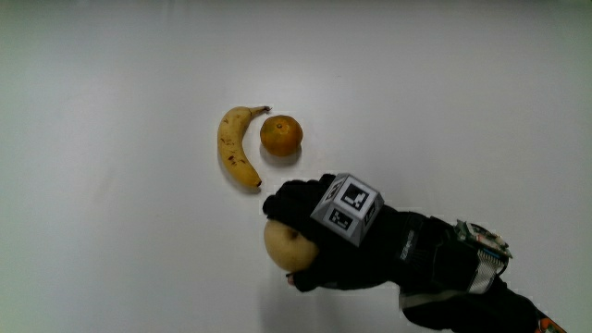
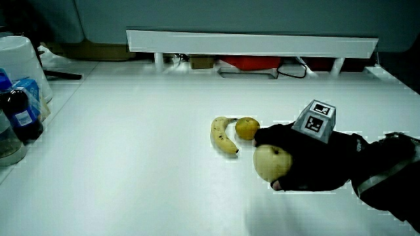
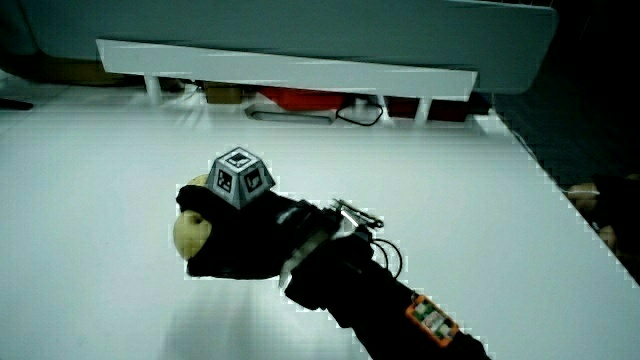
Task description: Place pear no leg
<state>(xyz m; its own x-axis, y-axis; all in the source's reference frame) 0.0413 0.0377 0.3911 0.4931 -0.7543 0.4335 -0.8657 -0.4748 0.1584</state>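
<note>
Forearm, then my hand (image 1: 338, 236) wrapped round the pear (image 1: 282, 243), held low at the table (image 1: 111, 231), nearer me than banana (image 1: 236, 146) and orange (image 1: 280, 135), for setting down.

From my station I see the banana (image 1: 238, 146) and the orange (image 1: 280, 134) lying side by side on the table (image 1: 111, 213), the orange just beside the banana's stem end, close to it or just touching. Nearer to the person than both lies the pear (image 1: 283, 245), resting on the table close to the banana's lower tip. The hand (image 1: 338, 236) is wrapped around the pear from the side away from the banana, its forearm (image 1: 462, 277) stretching off toward the table's edge. In a side view, bottles (image 2: 18, 111) stand at the table's edge, well apart from the fruit, and the low partition (image 2: 252, 42) runs along the edge farthest from the person.
</note>
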